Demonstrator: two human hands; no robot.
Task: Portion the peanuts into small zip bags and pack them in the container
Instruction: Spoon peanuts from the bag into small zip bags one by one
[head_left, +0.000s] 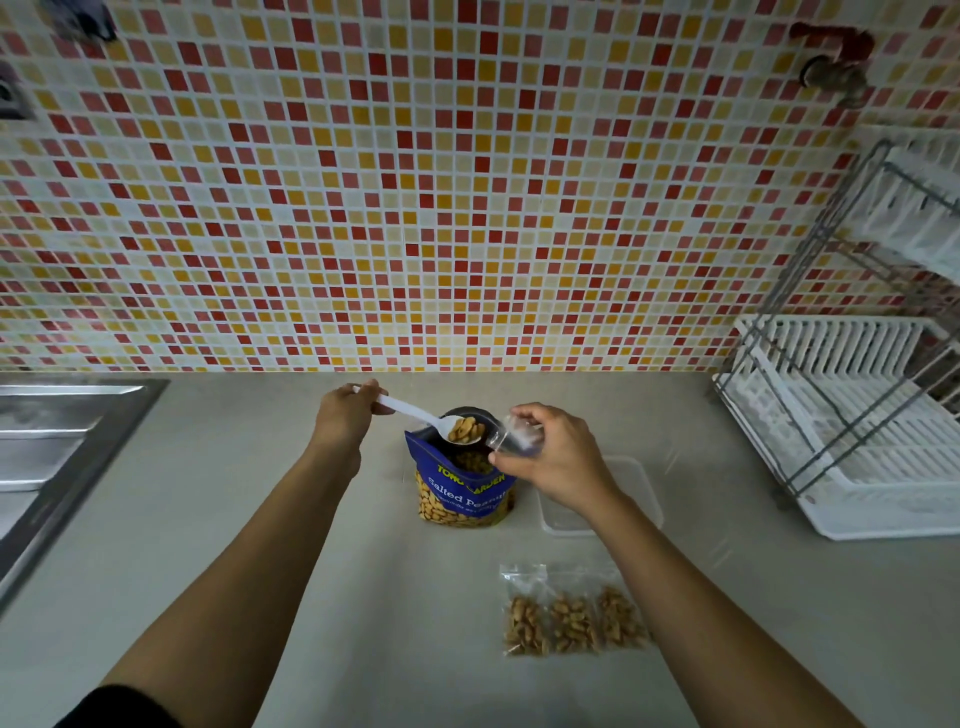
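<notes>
We are facing a blue peanut pouch (462, 493) that is standing open in the middle of the matte grey counter (208, 467), its clear lower window showing pale, glossy nuts pressed against the film. Our left grip (345, 415) is curling round the handle end of a white plastic spoon (415, 413), whose bowl, heaped with peanuts, is hovering over the pouch mouth. Our right grip (558, 462) is pinching a small, crinkly clear zip bag (511, 439) just beside the spoon bowl. A shallow clear tub (644, 478) with rounded corners is sitting just right of the pouch. Nearer us, three filled bags (571, 618) are lying flat side by side, nuts clumped at their near ends. A steel sink (52, 441) is showing on the left and a white slatted rack (857, 441) on the right.
</notes>
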